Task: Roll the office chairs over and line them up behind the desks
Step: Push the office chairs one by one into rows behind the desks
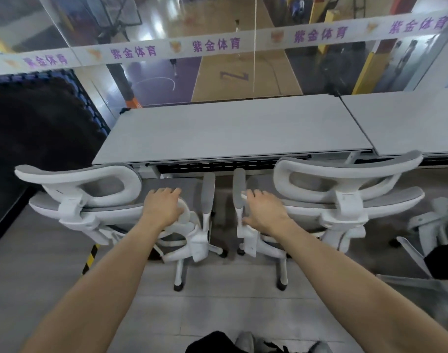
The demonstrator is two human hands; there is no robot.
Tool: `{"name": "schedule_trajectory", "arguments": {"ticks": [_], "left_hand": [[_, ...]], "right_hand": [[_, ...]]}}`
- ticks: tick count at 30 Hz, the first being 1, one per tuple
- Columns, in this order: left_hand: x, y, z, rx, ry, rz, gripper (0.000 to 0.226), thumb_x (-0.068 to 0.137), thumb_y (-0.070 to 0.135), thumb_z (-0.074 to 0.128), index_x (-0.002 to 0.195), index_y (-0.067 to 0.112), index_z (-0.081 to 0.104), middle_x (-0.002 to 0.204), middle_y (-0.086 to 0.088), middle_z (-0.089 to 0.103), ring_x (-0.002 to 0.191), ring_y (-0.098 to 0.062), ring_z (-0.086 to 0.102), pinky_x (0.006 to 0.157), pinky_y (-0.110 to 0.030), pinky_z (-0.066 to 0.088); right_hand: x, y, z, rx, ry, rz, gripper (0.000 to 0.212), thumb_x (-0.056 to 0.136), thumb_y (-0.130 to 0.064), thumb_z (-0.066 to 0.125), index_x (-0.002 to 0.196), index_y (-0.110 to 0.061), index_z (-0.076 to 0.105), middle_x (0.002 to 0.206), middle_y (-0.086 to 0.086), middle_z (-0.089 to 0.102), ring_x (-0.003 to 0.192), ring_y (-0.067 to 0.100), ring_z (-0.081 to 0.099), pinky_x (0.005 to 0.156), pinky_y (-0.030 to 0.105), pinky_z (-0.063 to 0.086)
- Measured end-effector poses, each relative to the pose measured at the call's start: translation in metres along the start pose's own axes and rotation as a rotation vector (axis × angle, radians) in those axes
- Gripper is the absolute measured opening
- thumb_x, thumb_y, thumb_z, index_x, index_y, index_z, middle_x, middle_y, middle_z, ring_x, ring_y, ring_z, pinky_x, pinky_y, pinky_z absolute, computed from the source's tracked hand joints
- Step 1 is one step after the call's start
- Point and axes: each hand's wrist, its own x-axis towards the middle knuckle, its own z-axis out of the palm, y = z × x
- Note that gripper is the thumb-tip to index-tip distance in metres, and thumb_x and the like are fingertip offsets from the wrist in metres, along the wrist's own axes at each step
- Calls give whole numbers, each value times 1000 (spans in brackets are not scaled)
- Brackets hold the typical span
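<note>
Two white-framed office chairs with grey mesh stand side by side behind the grey desk (233, 131), their backs toward me. My left hand (164, 207) rests on the right end of the left chair's (83, 197) backrest, fingers laid over its top edge. My right hand (263, 212) lies on the left end of the right chair's (350, 189) backrest, fingers spread forward. Both chairs' inner armrests stand close together between my hands. The seats are partly under the desk edge.
A second grey desk (406, 123) adjoins on the right. Another white chair (436, 225) lies at the right edge. A glass wall with a printed white band (218, 44) runs behind the desks. Dark foam mats (39, 128) stand at left; hazard tape (90, 258) marks the floor.
</note>
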Motion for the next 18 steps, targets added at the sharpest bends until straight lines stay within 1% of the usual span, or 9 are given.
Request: {"name": "schedule_trajectory", "arguments": {"ticks": [1, 2, 3, 5, 7, 9, 13, 16, 18], "left_hand": [[3, -7, 7, -9, -40, -4, 59, 103, 53, 61, 155, 28, 46, 140, -4, 66, 130, -30, 62, 105, -46, 47], [3, -12, 13, -27, -68, -4, 56, 106, 49, 58, 156, 30, 44, 140, -5, 66, 128, -31, 64, 103, -46, 49], [3, -14, 18, -46, -76, -1, 54, 107, 42, 57, 158, 30, 43, 139, -5, 65, 124, -33, 66, 100, -46, 52], [2, -15, 23, -52, -49, 7, 59, 105, 28, 59, 161, 30, 40, 138, -5, 64, 118, -35, 68, 95, -45, 55], [2, -13, 27, -16, -22, 16, 67, 101, 19, 60, 163, 30, 39, 139, -4, 64, 115, -34, 70, 94, -43, 56], [3, -11, 29, 22, -15, 29, 71, 98, 16, 61, 164, 30, 39, 140, -3, 64, 113, -33, 71, 92, -42, 55], [5, -6, 28, 59, -9, 41, 72, 98, 14, 59, 165, 29, 39, 139, -2, 65, 112, -32, 72, 90, -41, 54], [9, -3, 30, 58, 3, 35, 67, 98, 14, 57, 162, 28, 43, 135, -2, 66, 108, -31, 73, 89, -41, 53], [12, -1, 32, 55, 10, 33, 67, 97, 15, 59, 161, 28, 44, 134, -1, 66, 109, -30, 72, 89, -40, 52]], "right_hand": [[5, 1, 4, -10, -15, 62, 71, 94, -56, 73, 142, -11, 48, 131, 11, 66, 118, 32, 66, 90, 41, 52], [8, 3, 7, -27, -13, 107, 66, 96, -55, 71, 140, -10, 49, 128, 11, 68, 115, 31, 68, 84, 39, 51], [9, 4, 10, -57, -4, 132, 58, 100, -51, 67, 137, -10, 50, 126, 10, 70, 113, 30, 69, 82, 39, 50], [11, 6, 14, -117, 11, 148, 38, 106, -42, 59, 130, -13, 55, 125, 9, 71, 112, 29, 69, 83, 39, 52], [10, 6, 16, -139, 11, 154, 31, 109, -39, 55, 127, -14, 56, 122, 8, 71, 109, 30, 70, 79, 39, 49], [10, 6, 16, -149, 11, 154, 30, 110, -40, 52, 125, -15, 57, 117, 8, 72, 105, 30, 71, 73, 38, 43], [9, 7, 18, -154, 18, 172, 30, 110, -41, 51, 124, -15, 57, 115, 8, 73, 104, 30, 71, 72, 38, 40], [6, 6, 18, -153, 17, 179, 32, 110, -44, 51, 124, -16, 58, 116, 7, 73, 106, 30, 71, 73, 38, 41], [5, 8, 18, -145, 26, 171, 33, 110, -45, 50, 122, -16, 59, 115, 7, 74, 105, 31, 71, 75, 39, 45]]}}
